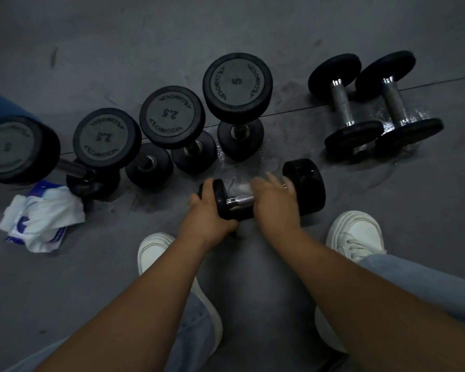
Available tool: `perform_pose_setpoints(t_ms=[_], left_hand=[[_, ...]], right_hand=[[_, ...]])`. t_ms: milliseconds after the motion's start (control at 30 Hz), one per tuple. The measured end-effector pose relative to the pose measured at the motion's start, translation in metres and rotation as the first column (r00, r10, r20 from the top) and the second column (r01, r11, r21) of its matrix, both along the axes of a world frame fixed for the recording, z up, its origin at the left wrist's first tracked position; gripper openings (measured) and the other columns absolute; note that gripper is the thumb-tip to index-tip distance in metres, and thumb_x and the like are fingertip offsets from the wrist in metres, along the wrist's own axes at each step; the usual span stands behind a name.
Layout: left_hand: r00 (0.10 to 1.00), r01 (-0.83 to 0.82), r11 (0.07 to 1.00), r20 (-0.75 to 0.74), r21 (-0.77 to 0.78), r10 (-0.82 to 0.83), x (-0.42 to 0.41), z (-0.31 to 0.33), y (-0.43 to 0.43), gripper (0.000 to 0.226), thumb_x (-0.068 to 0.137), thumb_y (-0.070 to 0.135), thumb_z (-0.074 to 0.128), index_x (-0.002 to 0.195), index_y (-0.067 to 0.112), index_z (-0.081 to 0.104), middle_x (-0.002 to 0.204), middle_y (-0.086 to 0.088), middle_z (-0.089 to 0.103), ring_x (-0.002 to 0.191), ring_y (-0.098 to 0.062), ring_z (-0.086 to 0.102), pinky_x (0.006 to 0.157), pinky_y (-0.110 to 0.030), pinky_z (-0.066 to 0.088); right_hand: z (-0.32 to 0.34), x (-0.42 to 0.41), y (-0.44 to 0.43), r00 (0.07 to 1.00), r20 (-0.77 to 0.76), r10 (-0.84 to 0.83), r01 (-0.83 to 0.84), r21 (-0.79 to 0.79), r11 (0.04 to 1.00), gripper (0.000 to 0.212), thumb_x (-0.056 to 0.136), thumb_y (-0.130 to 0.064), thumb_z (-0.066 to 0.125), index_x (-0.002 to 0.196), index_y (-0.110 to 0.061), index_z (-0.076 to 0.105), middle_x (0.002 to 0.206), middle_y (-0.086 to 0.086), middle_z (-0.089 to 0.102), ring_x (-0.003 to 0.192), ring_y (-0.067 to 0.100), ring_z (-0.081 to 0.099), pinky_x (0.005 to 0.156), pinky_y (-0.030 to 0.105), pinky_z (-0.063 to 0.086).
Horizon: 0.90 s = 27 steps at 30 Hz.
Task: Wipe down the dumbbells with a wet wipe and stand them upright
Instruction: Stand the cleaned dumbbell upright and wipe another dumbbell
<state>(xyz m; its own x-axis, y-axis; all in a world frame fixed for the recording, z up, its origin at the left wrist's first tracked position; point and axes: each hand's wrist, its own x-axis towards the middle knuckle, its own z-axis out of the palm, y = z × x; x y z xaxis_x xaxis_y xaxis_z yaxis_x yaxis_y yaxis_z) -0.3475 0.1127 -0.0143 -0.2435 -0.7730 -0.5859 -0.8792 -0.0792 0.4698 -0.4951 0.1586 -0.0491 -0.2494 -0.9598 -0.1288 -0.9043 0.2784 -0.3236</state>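
Our left hand grips 1 end of the lying dumbbell; our right hand is blurred over its handle, so we cannot tell its grip.

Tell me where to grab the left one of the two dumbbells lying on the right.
I'd grip the metal handle from above, coming from its left: it lies flat, heads block both ends, and the other dumbbell crowds its right.

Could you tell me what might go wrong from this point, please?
The grey floor shines wet around the lying black round-headed dumbbell that the left hand grips by one head; it might slip or roll toward the white shoes. The upright black dumbbells stand close together; standing this one beside them could knock one over.
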Motion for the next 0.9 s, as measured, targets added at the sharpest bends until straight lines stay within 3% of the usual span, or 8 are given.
perform_pose_setpoints(t_ms=[167, 267, 367, 500, 600, 667, 767, 900], left_hand=[[0.999, -0.029, 0.998, 0.028, -0.055, 0.031, -0.011, 0.003, -0.011, 0.089, 0.074, 0.04, 0.078, 0.148, 0.032, 0.028, 0.131, -0.017, 0.053, 0.116, -0.036, 0.056, 0.09, -0.033, 0.045], [0.991, 0.015, 1.0, 0.132, -0.001, -0.015, -0.014, 0.016, -0.03, 0.085, 0.071, 0.051, 0.077, 0.143, 0.028, 0.04, 0.131, -0.01, 0.059, 0.118, -0.032, 0.057, 0.089, -0.032, 0.046], [0.987, -0.147, 0.971, 0.095, 0.188, 0.131, -0.007, 0.018, -0.034, 0.076, 0.062, 0.058, 0.079, 0.124, 0.023, 0.054, 0.116, -0.006, 0.064, 0.1, -0.027, 0.064, 0.079, -0.037, 0.057], [0.953, -0.299, 0.954, 0.048, -0.023, 0.3, 0.001, 0.016, 0.0, 0.089, 0.073, 0.05, 0.077, 0.143, 0.017, 0.032, 0.131, -0.015, 0.057, 0.115, -0.034, 0.058, 0.093, -0.039, 0.05], [0.983, -0.185, 0.983, 0.011, -0.019, 0.185, -0.003, 0.014, 0.027, 0.113, 0.075, 0.042, 0.08, 0.156, 0.02, 0.004, 0.153, -0.016, 0.025, 0.129, -0.035, 0.047, 0.102, -0.039, 0.041], [0.983, -0.184, 0.983, -0.014, -0.011, 0.184, -0.005, 0.006, 0.036, 0.114, 0.075, 0.036, 0.08, 0.157, 0.023, 0.002, 0.155, -0.012, 0.011, 0.127, -0.036, 0.049, 0.102, -0.038, 0.042], [0.967, -0.246, 0.969, -0.073, -0.035, 0.243, -0.005, -0.001, 0.04, 0.105, 0.076, 0.036, 0.079, 0.156, 0.028, 0.011, 0.153, -0.011, 0.017, 0.122, -0.036, 0.052, 0.097, -0.036, 0.043], [0.945, -0.322, 0.947, -0.074, -0.021, 0.319, -0.007, -0.003, 0.036, 0.101, 0.073, 0.031, 0.08, 0.153, 0.037, 0.019, 0.144, -0.013, 0.037, 0.123, -0.033, 0.051, 0.1, -0.035, 0.042]], right_hand=[[-0.001, 0.016, 0.003, 0.961, 0.071, 0.268, -0.27, 0.013, 0.963, 0.036, 0.078, -0.018, 0.058, 0.113, -0.021, 0.064, 0.112, -0.002, 0.066, 0.112, 0.019, 0.058, 0.099, 0.034, 0.03], [0.007, 0.002, 0.003, 0.993, 0.036, 0.113, -0.115, 0.069, 0.991, 0.045, 0.083, -0.023, 0.055, 0.127, -0.03, 0.056, 0.118, -0.01, 0.062, 0.123, 0.014, 0.049, 0.105, 0.035, 0.027], [0.01, 0.009, 0.018, 0.993, 0.063, 0.095, -0.097, 0.02, 0.995, 0.047, 0.084, -0.017, 0.051, 0.129, -0.03, 0.057, 0.121, -0.011, 0.062, 0.122, 0.013, 0.051, 0.101, 0.033, 0.033], [0.004, -0.002, 0.025, 0.999, -0.039, 0.028, -0.027, 0.02, 0.999, 0.035, 0.085, -0.017, 0.056, 0.118, -0.029, 0.063, 0.11, -0.004, 0.058, 0.1, 0.023, 0.056, 0.076, 0.034, 0.046], [0.007, -0.01, 0.021, 0.978, 0.163, -0.127, 0.109, 0.116, 0.987, 0.029, 0.09, -0.023, 0.054, 0.117, -0.027, 0.063, 0.103, 0.003, 0.052, 0.088, 0.026, 0.059, 0.071, 0.034, 0.051], [0.01, 0.001, 0.012, 0.968, 0.249, -0.033, -0.007, 0.16, 0.987, 0.027, 0.091, -0.025, 0.049, 0.115, -0.026, 0.061, 0.109, 0.005, 0.057, 0.091, 0.03, 0.063, 0.074, 0.038, 0.053], [0.015, 0.009, 0.0, 0.966, 0.192, 0.175, -0.217, 0.221, 0.951, 0.022, 0.091, -0.031, 0.047, 0.107, -0.024, 0.061, 0.106, 0.006, 0.064, 0.093, 0.032, 0.064, 0.072, 0.036, 0.049], [0.011, -0.014, -0.01, 0.988, 0.132, -0.08, 0.057, 0.171, 0.984, 0.023, 0.092, -0.03, 0.048, 0.107, -0.023, 0.065, 0.103, 0.006, 0.063, 0.093, 0.031, 0.064, 0.072, 0.036, 0.05]])
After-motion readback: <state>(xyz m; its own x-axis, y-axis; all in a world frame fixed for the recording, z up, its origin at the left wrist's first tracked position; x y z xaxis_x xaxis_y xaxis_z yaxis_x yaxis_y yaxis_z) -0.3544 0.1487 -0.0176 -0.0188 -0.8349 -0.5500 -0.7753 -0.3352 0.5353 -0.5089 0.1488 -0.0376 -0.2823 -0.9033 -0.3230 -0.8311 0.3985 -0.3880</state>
